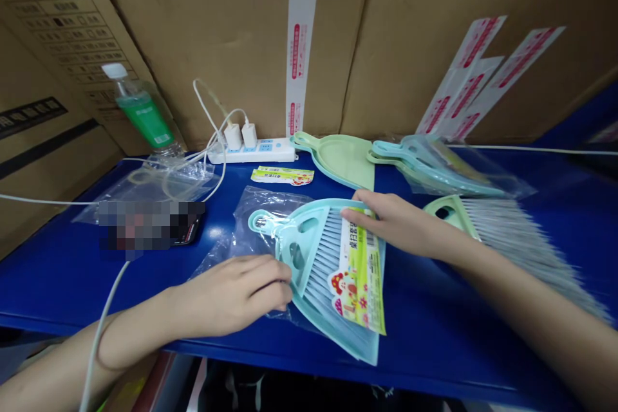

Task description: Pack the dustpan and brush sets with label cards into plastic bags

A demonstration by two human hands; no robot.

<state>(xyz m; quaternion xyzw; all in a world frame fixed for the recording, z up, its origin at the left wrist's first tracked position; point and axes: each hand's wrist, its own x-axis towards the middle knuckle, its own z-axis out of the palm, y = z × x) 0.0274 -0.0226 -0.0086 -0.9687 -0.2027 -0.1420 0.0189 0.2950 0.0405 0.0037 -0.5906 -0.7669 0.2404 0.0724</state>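
Note:
A light blue dustpan (pixel 333 328) lies at the middle of the blue table, its handle pointing left. Nested in it is a matching brush (pixel 321 270) with pale bristles, and a printed green-and-white card (pixel 360 270) covers part of them. A clear plastic bag (pixel 255 203) lies around the handle end and under the pan. At the pan's left edge my left hand (pixel 241 293) is closed, its curled fingers pinching the bag; the fingertips are partly hidden. My right hand (pixel 391 222) grips the pan's far right corner, thumb over the card.
Behind are a green dustpan (pixel 345 154), a bagged dustpan set (pixel 434 164), a loose card (pixel 282 176) and a power strip (pixel 270 152) with chargers. A green brush (pixel 463 215) lies right. Leftward stand a bottle (pixel 145 112) and cables. Cardboard boxes (pixel 232 32) wall the back.

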